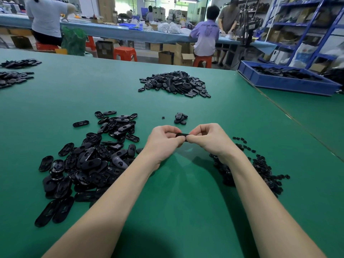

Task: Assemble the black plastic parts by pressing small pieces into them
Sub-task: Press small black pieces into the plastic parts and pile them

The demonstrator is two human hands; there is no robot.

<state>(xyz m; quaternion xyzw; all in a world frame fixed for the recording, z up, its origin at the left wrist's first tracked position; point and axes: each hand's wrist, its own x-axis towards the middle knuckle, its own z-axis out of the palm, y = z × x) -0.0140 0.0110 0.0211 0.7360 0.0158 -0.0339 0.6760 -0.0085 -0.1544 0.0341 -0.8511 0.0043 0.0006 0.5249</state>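
Head view: we pinch one black plastic part (182, 135) between left hand (163, 140) and right hand (206, 139), fingers curled; four loose heaps surround us.

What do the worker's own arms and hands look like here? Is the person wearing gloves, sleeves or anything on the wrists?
Both forearms are bare as far as the picture shows, with no sleeve in view. The left hand and right hand wear no gloves. No watch, bracelet or ring shows on the visible parts, and there are no finger cots or tape.
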